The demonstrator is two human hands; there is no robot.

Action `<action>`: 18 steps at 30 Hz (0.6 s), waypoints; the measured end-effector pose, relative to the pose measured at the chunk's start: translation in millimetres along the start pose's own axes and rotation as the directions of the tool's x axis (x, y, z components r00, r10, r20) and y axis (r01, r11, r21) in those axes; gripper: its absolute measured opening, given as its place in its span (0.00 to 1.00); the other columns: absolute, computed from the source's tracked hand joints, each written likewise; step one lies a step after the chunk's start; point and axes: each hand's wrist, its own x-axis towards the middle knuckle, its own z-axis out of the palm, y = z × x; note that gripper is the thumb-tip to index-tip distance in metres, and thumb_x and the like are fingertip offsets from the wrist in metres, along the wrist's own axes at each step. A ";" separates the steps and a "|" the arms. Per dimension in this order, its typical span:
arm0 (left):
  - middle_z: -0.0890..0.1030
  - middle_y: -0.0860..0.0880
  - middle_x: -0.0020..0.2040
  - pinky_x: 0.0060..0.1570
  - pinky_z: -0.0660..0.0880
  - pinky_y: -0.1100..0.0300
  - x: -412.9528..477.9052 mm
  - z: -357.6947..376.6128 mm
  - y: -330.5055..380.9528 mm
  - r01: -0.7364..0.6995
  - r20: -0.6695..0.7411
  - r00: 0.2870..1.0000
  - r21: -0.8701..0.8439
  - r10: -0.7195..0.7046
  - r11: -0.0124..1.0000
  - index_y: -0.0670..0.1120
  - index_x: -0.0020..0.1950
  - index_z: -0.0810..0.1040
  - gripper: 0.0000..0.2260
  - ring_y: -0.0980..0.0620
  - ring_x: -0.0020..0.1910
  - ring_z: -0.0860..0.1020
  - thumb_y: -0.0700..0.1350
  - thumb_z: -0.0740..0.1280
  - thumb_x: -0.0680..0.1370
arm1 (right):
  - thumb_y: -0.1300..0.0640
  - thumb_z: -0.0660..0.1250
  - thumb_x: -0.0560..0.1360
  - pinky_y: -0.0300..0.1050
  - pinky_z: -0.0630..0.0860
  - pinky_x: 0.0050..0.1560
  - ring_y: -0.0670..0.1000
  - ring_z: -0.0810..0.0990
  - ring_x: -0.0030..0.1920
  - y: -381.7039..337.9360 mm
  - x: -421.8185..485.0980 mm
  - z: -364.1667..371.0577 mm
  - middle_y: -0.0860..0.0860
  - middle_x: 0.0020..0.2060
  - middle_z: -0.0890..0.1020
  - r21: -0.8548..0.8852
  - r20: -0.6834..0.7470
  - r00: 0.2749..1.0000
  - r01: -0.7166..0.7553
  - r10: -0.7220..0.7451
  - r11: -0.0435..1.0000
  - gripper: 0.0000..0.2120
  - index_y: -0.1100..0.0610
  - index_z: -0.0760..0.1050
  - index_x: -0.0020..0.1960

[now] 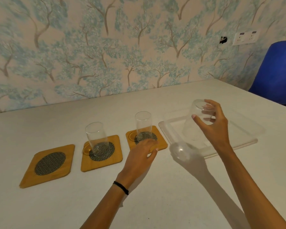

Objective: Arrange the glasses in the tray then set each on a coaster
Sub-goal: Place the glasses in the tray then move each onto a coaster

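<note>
Three wooden coasters with dark mesh centres lie in a row on the white table. The left coaster (48,165) is bare. A clear glass (96,138) stands on the middle coaster (102,154), and a second glass (143,124) stands on the right coaster (160,141). My right hand (211,123) grips a third glass (193,123) near its rim, tilted above the clear plastic tray (238,146). My left hand (142,156) hovers just in front of the right coaster, palm down, fingers loosely spread, holding nothing.
The table (155,195) meets a wall with tree-pattern wallpaper at the back. A blue chair (277,71) stands past the table's right edge. A wall socket (245,38) sits at the upper right.
</note>
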 end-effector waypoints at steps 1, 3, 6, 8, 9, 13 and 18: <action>0.76 0.52 0.64 0.57 0.71 0.61 -7.0 -7.7 -7.4 -0.005 0.020 1.000 0.039 0.005 0.999 0.50 0.63 0.73 0.13 0.54 0.62 0.72 0.49 0.59 0.80 | 0.55 0.74 0.68 0.43 0.76 0.51 0.50 0.77 0.54 -7.7 -6.9 9.5 0.50 0.56 0.76 0.013 0.023 1.000 -0.003 0.002 1.000 0.28 0.50 0.68 0.64; 0.77 0.52 0.62 0.54 0.68 0.64 -20.0 -21.8 -20.8 -0.025 0.041 0.999 0.103 0.021 0.994 0.50 0.63 0.74 0.13 0.54 0.61 0.73 0.49 0.59 0.80 | 0.55 0.74 0.67 0.41 0.76 0.50 0.48 0.78 0.52 -21.5 -19.0 26.5 0.48 0.54 0.76 0.030 0.063 0.998 -0.005 0.003 1.000 0.28 0.49 0.68 0.64; 0.77 0.53 0.62 0.54 0.68 0.66 -41.7 -43.8 -41.7 -0.021 0.044 0.999 0.134 0.015 0.991 0.51 0.62 0.74 0.13 0.55 0.60 0.73 0.49 0.59 0.79 | 0.54 0.74 0.67 0.38 0.76 0.49 0.45 0.78 0.52 -40.3 -37.2 55.0 0.48 0.54 0.77 0.047 0.114 0.993 -0.004 -0.001 0.999 0.29 0.46 0.67 0.64; 0.77 0.52 0.62 0.56 0.70 0.63 -54.5 -56.7 -53.6 0.001 0.045 0.999 0.147 -0.008 0.989 0.51 0.62 0.74 0.13 0.55 0.60 0.73 0.50 0.59 0.79 | 0.54 0.74 0.67 0.37 0.76 0.49 0.47 0.78 0.53 -50.8 -48.1 71.7 0.48 0.54 0.77 0.070 0.142 0.990 -0.002 -0.008 0.998 0.29 0.46 0.67 0.64; 0.77 0.52 0.62 0.56 0.70 0.63 -62.5 -65.3 -60.7 0.012 0.038 0.999 0.153 -0.018 0.988 0.51 0.62 0.74 0.13 0.55 0.60 0.73 0.50 0.59 0.79 | 0.54 0.75 0.67 0.38 0.77 0.49 0.48 0.78 0.53 -57.1 -54.1 82.0 0.49 0.53 0.78 0.082 0.161 0.987 0.000 -0.013 0.997 0.29 0.46 0.67 0.64; 0.78 0.51 0.61 0.56 0.73 0.60 -93.8 -98.2 -87.8 0.083 -0.022 0.996 0.133 -0.081 0.988 0.50 0.61 0.76 0.12 0.53 0.59 0.75 0.47 0.60 0.79 | 0.53 0.75 0.66 0.44 0.79 0.51 0.44 0.78 0.53 -80.5 -75.8 117.8 0.47 0.52 0.77 0.127 0.241 0.970 0.008 -0.038 0.992 0.29 0.43 0.67 0.62; 0.79 0.50 0.59 0.54 0.70 0.62 -131.6 -135.9 -125.5 0.167 -0.127 0.981 0.198 -0.144 0.966 0.48 0.60 0.76 0.11 0.52 0.58 0.75 0.46 0.61 0.79 | 0.50 0.75 0.66 0.48 0.79 0.52 0.42 0.78 0.53 -104.6 -99.3 160.6 0.44 0.51 0.78 0.148 0.318 0.945 0.028 -0.074 0.989 0.29 0.42 0.67 0.63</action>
